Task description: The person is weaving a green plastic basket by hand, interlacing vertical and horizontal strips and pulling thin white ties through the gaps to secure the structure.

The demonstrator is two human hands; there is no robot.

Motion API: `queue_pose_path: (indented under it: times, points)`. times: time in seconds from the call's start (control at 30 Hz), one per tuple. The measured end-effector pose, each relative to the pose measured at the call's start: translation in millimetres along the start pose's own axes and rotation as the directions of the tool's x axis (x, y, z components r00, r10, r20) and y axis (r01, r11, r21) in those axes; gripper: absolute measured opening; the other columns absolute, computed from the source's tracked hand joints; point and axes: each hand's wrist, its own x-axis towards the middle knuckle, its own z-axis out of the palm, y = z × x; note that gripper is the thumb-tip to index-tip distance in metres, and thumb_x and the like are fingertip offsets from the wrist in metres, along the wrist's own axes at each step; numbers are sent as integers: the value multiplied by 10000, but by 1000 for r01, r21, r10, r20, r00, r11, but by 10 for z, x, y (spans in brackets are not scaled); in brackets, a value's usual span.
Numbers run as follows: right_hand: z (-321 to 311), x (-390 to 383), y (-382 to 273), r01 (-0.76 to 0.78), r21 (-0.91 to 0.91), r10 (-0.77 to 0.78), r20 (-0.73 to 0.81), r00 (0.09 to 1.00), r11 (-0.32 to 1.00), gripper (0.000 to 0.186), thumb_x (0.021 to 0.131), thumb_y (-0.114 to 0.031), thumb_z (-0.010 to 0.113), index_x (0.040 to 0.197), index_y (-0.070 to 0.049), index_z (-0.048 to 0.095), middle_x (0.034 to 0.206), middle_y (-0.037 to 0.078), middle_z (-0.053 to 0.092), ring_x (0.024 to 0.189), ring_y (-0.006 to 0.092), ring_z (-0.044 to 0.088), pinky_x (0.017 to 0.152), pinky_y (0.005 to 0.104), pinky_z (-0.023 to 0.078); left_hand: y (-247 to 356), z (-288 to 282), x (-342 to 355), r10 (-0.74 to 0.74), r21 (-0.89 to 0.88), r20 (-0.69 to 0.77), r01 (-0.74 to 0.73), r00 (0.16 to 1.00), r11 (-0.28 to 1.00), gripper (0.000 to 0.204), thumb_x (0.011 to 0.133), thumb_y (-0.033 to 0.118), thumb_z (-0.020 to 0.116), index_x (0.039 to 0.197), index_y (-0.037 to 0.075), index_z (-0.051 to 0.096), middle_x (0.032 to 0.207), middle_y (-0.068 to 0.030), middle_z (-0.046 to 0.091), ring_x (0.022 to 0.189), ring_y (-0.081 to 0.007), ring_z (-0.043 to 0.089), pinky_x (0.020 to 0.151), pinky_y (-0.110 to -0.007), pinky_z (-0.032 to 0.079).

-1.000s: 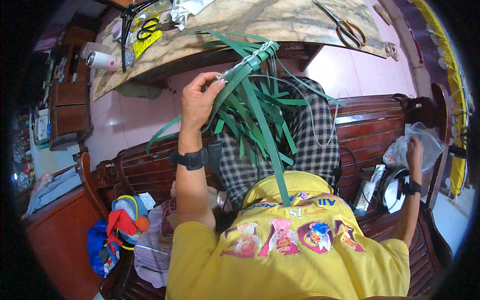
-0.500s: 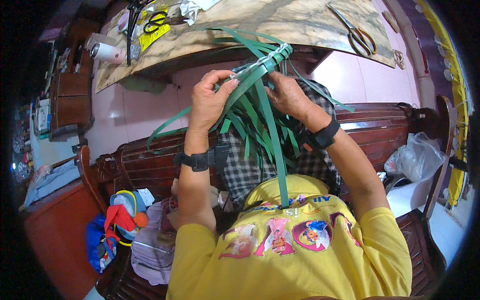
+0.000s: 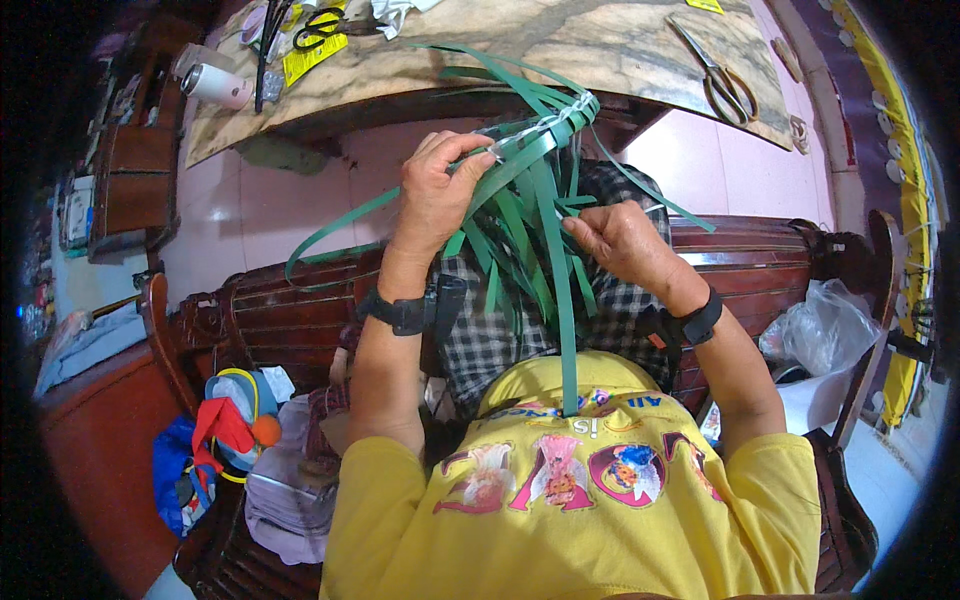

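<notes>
A band woven from flat green plastic strips, with a whitish strip through it (image 3: 545, 130), hangs over my lap with many loose ends. My left hand (image 3: 440, 185) pinches its left end between thumb and fingers. Below the band's right end, my right hand (image 3: 630, 250) is closed, thumb against curled fingers, on a narrow strip (image 3: 580, 203); most of what it grips is hidden. One long green strip (image 3: 562, 290) runs from the band down to my yellow shirt. Another strip (image 3: 335, 230) curves out to the left past my left wrist.
Ahead stands a marble-patterned table (image 3: 560, 50) with large scissors (image 3: 715, 72), black-handled snips (image 3: 320, 30) and a white tumbler (image 3: 217, 86). On the wooden bench (image 3: 290, 300) lie a lilac bag (image 3: 290, 490) at left and a clear plastic bag (image 3: 825, 325) at right.
My right hand has moved away from the band, down and to the right, its fingers closed. My left hand keeps its pinch on the band, shifted slightly right with the view.
</notes>
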Motion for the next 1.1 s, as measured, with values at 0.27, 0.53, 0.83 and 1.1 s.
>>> queue_pose_path:
  times: [0.27,0.53,0.83,1.1]
  points:
    - [236,-172,19,15,138,-7,-61,998,990,380,983,-221,562,697,29,551,519,174,416,460,307,342,458,399,365,35,21,-17,44,62,-45,-41,998,997,155,790,105,721,926,33,700,886,-113,676,844,-266,627,757,-355,497]
    - [234,-165,43,-38,-54,31,-117,993,998,263,924,-230,596,772,-17,623,696,233,604,680,445,594,599,509,472,98,26,-40,102,183,-4,-99,995,978,277,779,146,713,1041,62,683,980,-99,663,928,-293,596,844,-389,465]
    - [59,-190,58,27,-92,-52,-287,957,995,177,869,-121,631,1034,-55,625,1005,193,627,850,421,619,696,476,512,66,-14,-45,103,234,48,-112,993,966,286,848,139,668,1119,47,676,1046,-110,659,994,-270,609,885,-353,479]
    - [158,-288,-119,395,-383,-481,-157,863,835,447,728,-49,642,1168,-98,582,1144,106,585,1023,312,570,846,404,501,-4,-41,-4,12,143,69,-21,998,989,266,848,118,666,1097,24,671,1029,-104,662,990,-236,617,890,-328,474]
